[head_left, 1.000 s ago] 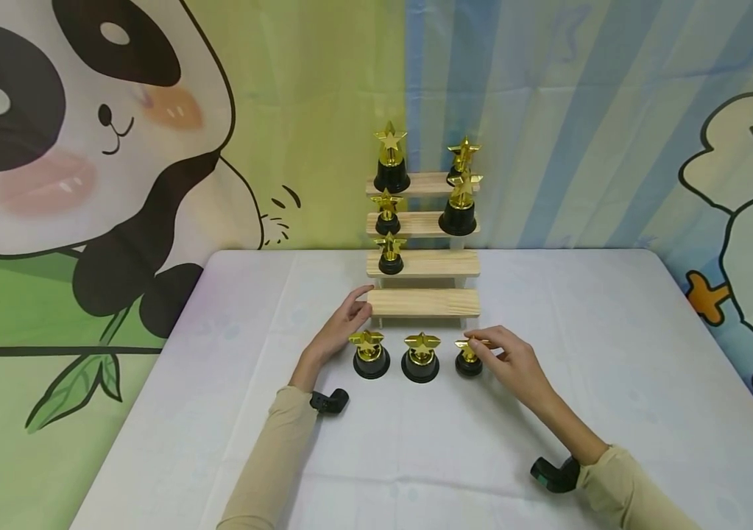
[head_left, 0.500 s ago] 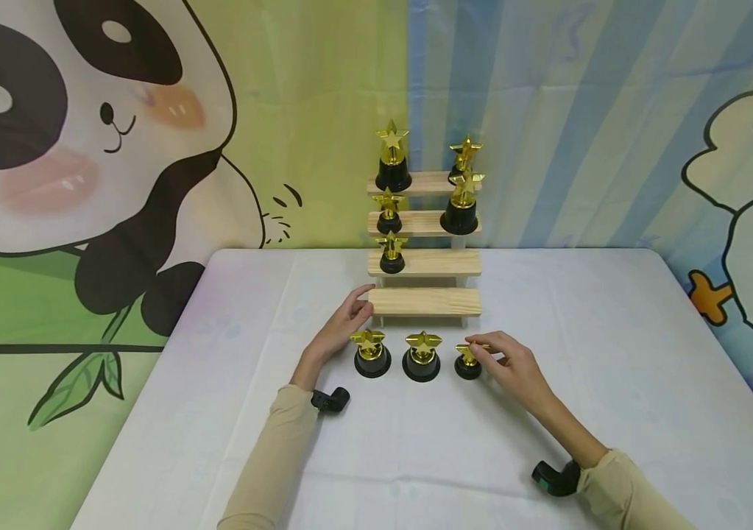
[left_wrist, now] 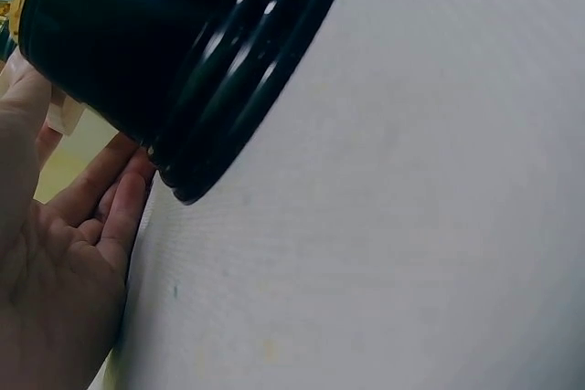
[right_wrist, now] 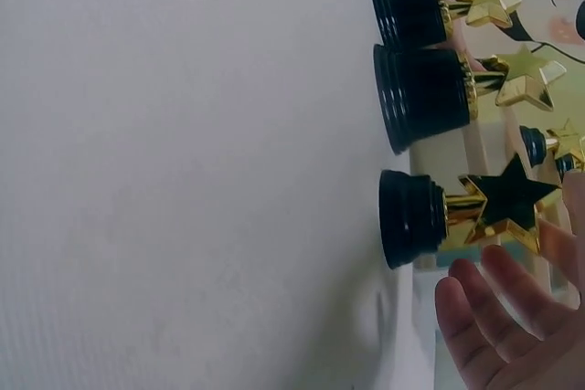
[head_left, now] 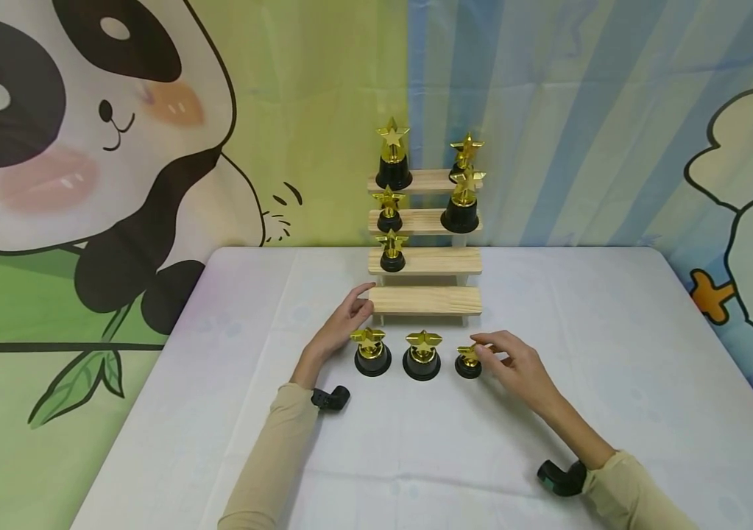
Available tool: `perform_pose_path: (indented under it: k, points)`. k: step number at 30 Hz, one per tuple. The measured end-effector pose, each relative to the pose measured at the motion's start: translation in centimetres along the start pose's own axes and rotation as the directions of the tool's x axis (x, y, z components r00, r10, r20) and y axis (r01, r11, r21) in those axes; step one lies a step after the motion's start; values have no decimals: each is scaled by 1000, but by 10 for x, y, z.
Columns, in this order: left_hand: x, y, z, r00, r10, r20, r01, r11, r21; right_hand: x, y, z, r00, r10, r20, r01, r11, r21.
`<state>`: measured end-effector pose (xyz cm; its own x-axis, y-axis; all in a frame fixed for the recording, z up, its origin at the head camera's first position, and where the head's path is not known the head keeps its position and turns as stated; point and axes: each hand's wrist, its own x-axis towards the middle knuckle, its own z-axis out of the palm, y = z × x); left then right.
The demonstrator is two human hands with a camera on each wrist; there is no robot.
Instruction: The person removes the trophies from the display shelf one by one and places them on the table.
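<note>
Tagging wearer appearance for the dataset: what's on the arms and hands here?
Both arms wear long beige sleeves, left and right, ending at the wrists. A small black camera mount sits at each wrist, left and right. The left hand and right hand are bare: no gloves, rings or markings visible.

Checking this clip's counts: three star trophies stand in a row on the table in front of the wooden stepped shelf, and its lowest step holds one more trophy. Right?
Not quite. The lowest step is bare in the head view. The three star trophies do stand in a row before the wooden stepped shelf.
</note>
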<state>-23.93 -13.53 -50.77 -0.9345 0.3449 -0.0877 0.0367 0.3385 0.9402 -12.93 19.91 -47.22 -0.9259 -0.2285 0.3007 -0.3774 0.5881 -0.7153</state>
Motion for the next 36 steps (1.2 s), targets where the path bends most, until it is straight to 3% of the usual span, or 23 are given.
perform_pose_path:
  k: [9, 16, 29, 36]
  points:
    - [-1, 5, -1, 999, -14, 34, 15, 1000, -28, 6, 2, -16, 999, 39, -12, -39, 998, -39]
    - [-14, 30, -4, 999, -15, 51, 16, 1000, -15, 14, 2, -23, 999, 22, -39, -25, 997, -74]
    - [-16, 33, -5, 998, -31, 50, 32, 999, -27, 50, -20, -35, 998, 46, -43, -49, 996, -77]
    - [-15, 33, -5, 998, -27, 54, 29, 999, -27, 78, -29, -38, 1000, 11, -23, -13, 998, -68]
